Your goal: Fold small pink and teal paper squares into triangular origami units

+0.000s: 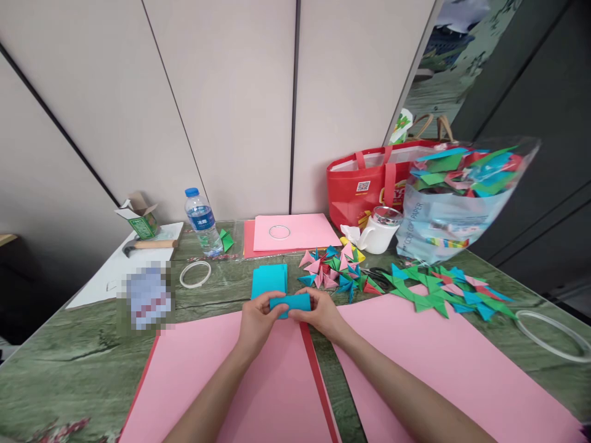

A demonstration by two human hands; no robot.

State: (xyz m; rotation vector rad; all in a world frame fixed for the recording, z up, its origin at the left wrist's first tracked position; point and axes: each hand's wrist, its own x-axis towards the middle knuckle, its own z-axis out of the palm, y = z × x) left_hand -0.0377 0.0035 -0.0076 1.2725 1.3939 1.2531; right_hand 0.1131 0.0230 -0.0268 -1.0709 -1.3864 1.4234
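Between my two hands is a piece of blue paper [292,302], bent over lengthwise into a narrow strip. My left hand [259,317] pinches its left end, thumb in front and fingers behind. At the other end, the thumb and fingers of my right hand [322,312] grip it the same way. Just behind my left hand lies a small stack of blue paper [268,280]. Both hands are over the top edge of a large pink sheet [203,375], which has red paper under it. A second pink sheet [415,344] lies beneath my right forearm.
Folded paper pieces [335,271] are piled behind my right hand, with more [443,292] farther right. A white mug [378,237], red bag [351,191] and plastic bag of pieces [443,215] stand behind. Left are a water bottle [203,224], white ring [195,285] and hammer [150,244].
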